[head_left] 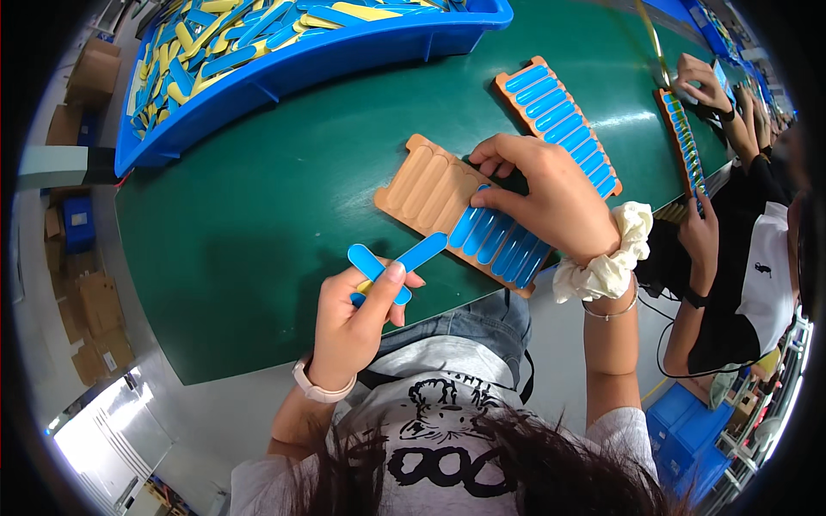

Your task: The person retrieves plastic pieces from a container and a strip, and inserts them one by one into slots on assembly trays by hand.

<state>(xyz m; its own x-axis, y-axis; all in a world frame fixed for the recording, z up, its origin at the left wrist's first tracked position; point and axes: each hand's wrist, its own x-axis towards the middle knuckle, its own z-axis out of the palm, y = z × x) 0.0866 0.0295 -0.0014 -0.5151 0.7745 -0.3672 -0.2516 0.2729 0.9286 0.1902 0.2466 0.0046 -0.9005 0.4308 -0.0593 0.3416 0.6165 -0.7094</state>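
My left hand [351, 314] is closed around several flat, round-ended strips. One blue strip [422, 252] sticks out past the thumb, another blue strip [366, 260] crosses beneath it, and a bit of yellow shows between the fingers. Over a brown slotted tray [426, 185], my right hand [551, 189] has its thumb on the far end of a blue strip [462, 227] lying in a slot. Its fingers are bent and stand apart from the thumb. Blue strips fill the tray's right-hand slots; several left-hand slots are bare. My right hand hides part of the tray's far side.
A large blue bin [284, 64] heaped with blue and yellow strips stands at the back left of the green table [249, 232]. Behind my right hand lies a second tray [540, 67] filled with blue strips. At right, a co-worker's hands [701, 228] are at another filled tray [680, 138].
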